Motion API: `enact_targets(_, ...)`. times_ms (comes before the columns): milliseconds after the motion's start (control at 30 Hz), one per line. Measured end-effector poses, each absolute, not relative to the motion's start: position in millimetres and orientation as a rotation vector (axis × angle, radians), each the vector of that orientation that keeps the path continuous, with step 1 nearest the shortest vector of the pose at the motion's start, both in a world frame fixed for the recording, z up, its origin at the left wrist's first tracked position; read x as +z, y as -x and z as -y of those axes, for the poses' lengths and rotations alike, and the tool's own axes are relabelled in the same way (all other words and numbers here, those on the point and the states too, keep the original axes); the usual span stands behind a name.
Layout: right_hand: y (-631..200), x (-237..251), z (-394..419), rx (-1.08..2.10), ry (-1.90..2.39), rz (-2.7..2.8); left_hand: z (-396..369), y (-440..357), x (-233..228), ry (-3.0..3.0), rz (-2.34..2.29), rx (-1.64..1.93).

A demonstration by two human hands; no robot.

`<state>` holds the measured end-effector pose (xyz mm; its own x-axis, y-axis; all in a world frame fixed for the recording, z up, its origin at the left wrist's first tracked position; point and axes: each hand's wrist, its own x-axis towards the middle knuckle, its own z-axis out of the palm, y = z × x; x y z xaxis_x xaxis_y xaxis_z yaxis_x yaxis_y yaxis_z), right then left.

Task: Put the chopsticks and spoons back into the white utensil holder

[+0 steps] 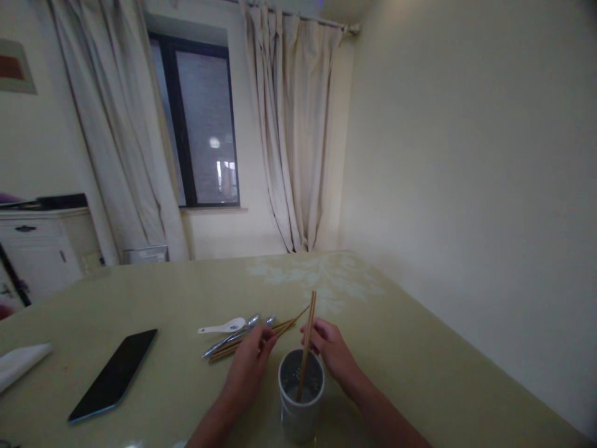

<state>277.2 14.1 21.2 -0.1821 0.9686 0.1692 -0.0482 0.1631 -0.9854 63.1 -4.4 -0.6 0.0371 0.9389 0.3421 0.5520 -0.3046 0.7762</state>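
Note:
A grey cylindrical utensil holder point(301, 423) stands upright before me, with holes in its bottom. A pair of wooden chopsticks point(308, 339) stands tilted inside it, tops above the rim. My right hand point(333, 348) is at the holder's far right, its curled fingers closed around the chopsticks. On the holder's left, my left hand point(252, 358) pinches a thin wooden chopstick point(298, 315) that points up to the right. More wooden chopsticks point(224, 353) lie on the table beside and partly under that hand. Metal spoons point(253, 321) and a white soup spoon point(224, 326) lie just beyond them.
A dark phone or tablet point(116, 373) lies on the greenish table point(177, 292) at left, with a white object point(21, 364) farther left. A wall point(466, 186) runs along the table's right edge. Curtains point(298, 124) and a window point(205, 124) are behind.

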Motion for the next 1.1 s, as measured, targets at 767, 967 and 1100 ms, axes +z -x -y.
enact_targets(767, -330, 68, -14, 0.943, 0.662, 0.96, 57, -114, 40, -1.289, -0.926, 1.161)
enact_targets(967, -303, 61, 5, 1.101, 0.756, 1.424, 53, -120, 33, -1.105, -0.924, 1.219)
enact_targets(1100, -295, 52, 10, 1.157, 0.746, 1.55, 51, -120, 33, -1.091, -0.916, 1.242)
